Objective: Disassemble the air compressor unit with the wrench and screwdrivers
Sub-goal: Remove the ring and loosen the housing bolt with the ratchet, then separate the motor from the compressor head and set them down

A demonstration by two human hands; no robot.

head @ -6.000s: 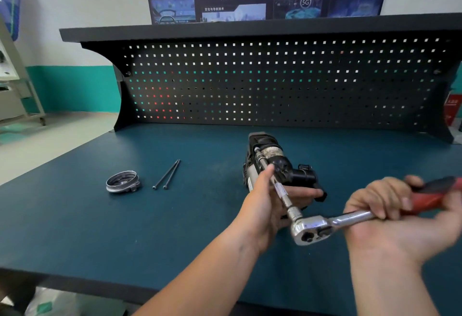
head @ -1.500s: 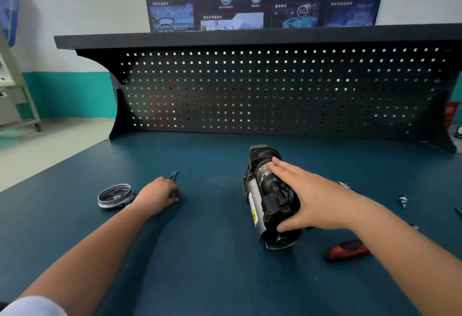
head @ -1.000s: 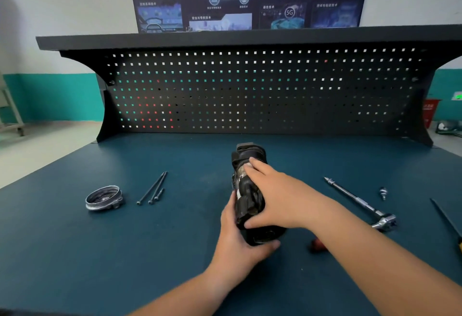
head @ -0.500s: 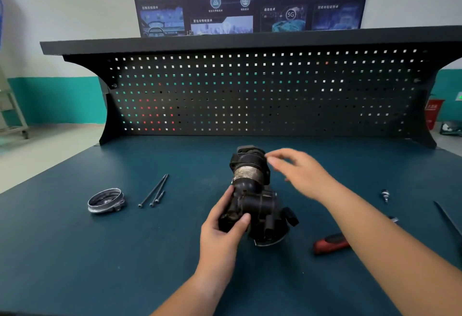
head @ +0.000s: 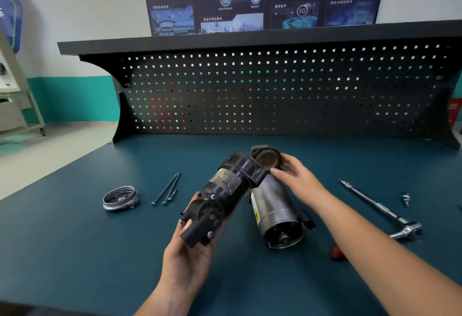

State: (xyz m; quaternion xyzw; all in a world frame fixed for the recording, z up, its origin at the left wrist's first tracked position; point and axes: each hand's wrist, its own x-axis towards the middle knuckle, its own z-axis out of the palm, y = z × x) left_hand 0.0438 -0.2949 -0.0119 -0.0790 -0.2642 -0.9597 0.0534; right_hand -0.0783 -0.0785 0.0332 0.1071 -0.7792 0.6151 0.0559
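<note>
Compressor [head: 252, 174] has just split: my left hand [head: 186, 260] grips the black section [head: 222, 190], my right hand [head: 297, 178] clasps the motor body [head: 275, 205]. I judge they'll pull apart now.

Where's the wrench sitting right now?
In the head view, the ratchet wrench lies flat on the blue bench at the right side, between the compressor and a small metal bit further right.
</note>
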